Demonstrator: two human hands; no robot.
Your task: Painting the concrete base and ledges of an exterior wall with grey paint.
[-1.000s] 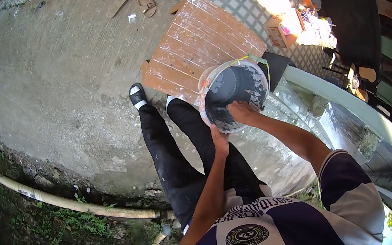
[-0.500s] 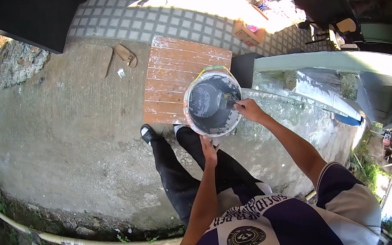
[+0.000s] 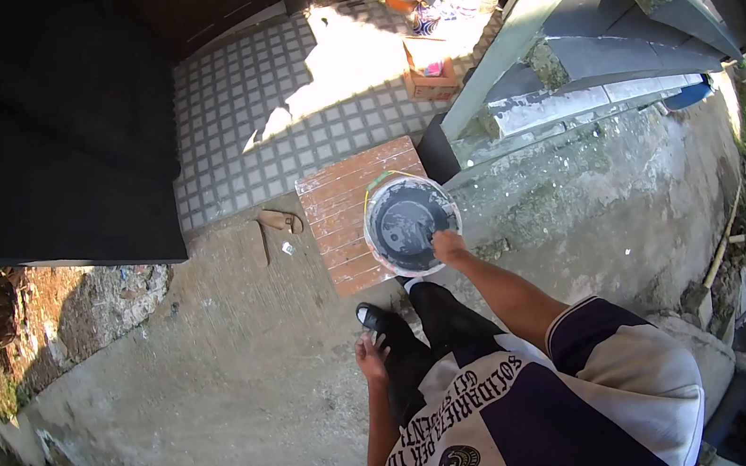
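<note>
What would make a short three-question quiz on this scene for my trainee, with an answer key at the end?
1. Which of the person's hands is at the near rim of the round white plastic bucket with the grey-coated inside?
2. True or false: the bare left hand is apart from the bucket.
3. Fill in the blank: the open orange-brown cardboard box stands on a grey-and-white floor made of ____.

Key:
1. The bare right hand.
2. True.
3. Tiles.
</note>
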